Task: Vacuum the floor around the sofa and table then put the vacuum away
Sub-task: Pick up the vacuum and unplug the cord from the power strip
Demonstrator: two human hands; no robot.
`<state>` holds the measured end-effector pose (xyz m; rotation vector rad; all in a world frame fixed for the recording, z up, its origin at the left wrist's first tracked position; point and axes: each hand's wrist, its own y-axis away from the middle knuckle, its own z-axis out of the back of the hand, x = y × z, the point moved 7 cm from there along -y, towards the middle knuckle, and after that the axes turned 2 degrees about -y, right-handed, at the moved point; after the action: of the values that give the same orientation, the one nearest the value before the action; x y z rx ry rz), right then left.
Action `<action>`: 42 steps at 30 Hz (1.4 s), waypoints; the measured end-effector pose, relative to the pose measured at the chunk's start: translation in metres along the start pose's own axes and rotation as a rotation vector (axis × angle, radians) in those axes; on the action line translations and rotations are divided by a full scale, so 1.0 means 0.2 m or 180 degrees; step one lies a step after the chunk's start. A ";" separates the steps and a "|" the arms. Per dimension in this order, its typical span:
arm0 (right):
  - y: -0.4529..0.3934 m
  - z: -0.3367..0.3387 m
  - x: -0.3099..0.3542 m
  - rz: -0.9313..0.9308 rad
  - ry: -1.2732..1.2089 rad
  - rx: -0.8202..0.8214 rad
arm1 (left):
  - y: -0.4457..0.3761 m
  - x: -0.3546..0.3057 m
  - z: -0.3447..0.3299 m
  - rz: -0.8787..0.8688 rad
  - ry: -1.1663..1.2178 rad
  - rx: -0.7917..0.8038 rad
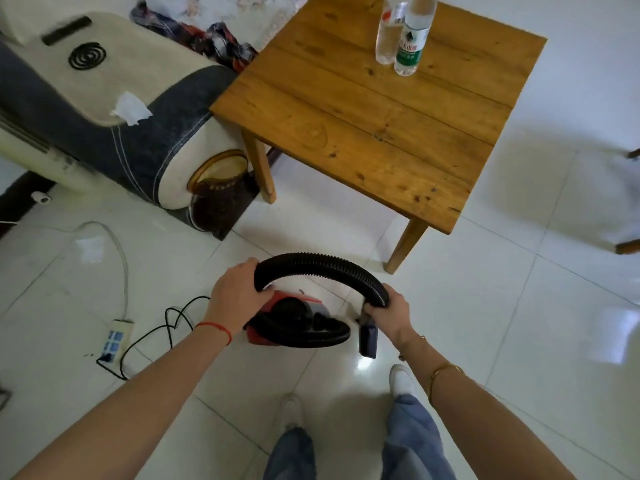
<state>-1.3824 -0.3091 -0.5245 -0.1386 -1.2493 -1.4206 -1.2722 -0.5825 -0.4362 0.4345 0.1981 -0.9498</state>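
A small red and grey vacuum (294,315) sits on the white tiled floor in front of my feet. Its black ribbed hose (318,265) arches up between my hands. My left hand (235,292) grips one end of the arch, just above the vacuum's body. My right hand (388,311) grips the other end by the nozzle (367,337), which points down at the floor. The sofa's grey and cream arm (114,109) is at the upper left. The wooden table (363,109) stands ahead, upper centre.
Two clear water bottles (403,32) stand on the table's far side. A white power strip (116,337) lies on the floor at left with the vacuum's black cord (152,334) and a white cable. Crumpled tissue (130,109) rests on the sofa arm. Chair legs (628,245) show at right.
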 end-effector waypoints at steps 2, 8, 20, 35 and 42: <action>0.01 -0.05 0.01 -0.0046 -0.0105 -0.0129 | 0.01 0.13 -0.04 0.0197 0.0212 -0.0016; -0.03 -0.13 0.06 0.0080 -0.0441 -0.0385 | 0.09 0.51 -0.31 0.0980 0.0743 0.0233; -0.17 -0.32 -0.01 0.0940 -0.0284 -0.0335 | 0.26 0.44 -1.01 0.0735 0.2153 0.0590; -0.15 -0.71 -0.29 0.1792 0.0412 0.0258 | 0.23 0.30 -1.05 0.0142 0.2523 -0.0329; -0.16 -0.72 -0.32 0.1865 0.0298 -0.0572 | 0.21 0.24 -1.04 -0.0414 0.1975 -0.0366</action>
<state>-1.3086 -0.3796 -0.6473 -0.5120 -0.9002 -1.0086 -1.2046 -0.5043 -0.6271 0.6065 0.8480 -0.9021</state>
